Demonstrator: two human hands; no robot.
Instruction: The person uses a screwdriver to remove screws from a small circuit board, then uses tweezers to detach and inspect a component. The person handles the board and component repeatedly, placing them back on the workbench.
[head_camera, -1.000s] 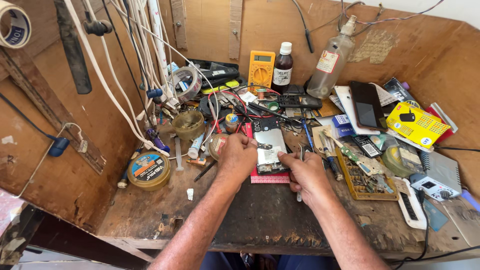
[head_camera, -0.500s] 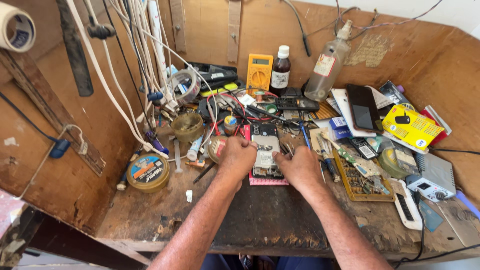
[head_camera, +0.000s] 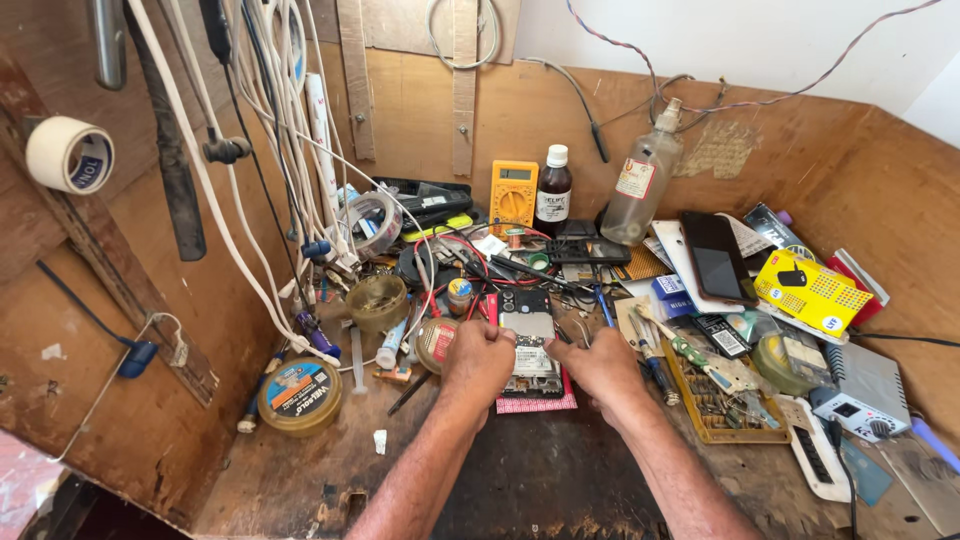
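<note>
From the head camera, looking down, both hands meet over an opened smartphone with its dark circuit board bared (head_camera: 530, 340), which lies flat on a small pink checked cloth pad (head_camera: 538, 403) near the middle of the scarred wooden bench (head_camera: 300, 470). The left hand (head_camera: 478, 358) rests on the phone's left edge with its fingers curled down onto it, so it pins the phone in place; the right hand (head_camera: 603, 365) sits at the phone's right edge, fingers bunched narrow around a thin metal tool (head_camera: 577, 333) whose tip is too small to make out. Just left of the left hand lies a round tin with a pinkish label (head_camera: 434, 344), and further left a flat round tin with a blue and orange lid (head_camera: 299, 396). Behind the phone a tangle of red and black leads runs toward a yellow multimeter (head_camera: 513, 196) propped against the back wall, with a dark brown bottle with a white cap (head_camera: 553, 192) and a clear plastic spray bottle (head_camera: 641, 187) beside it. To the right lie a black smartphone, screen up (head_camera: 718, 260), and a yellow perforated card box (head_camera: 811, 291). On the left wall hangs a roll of white tape (head_camera: 68, 155).
</note>
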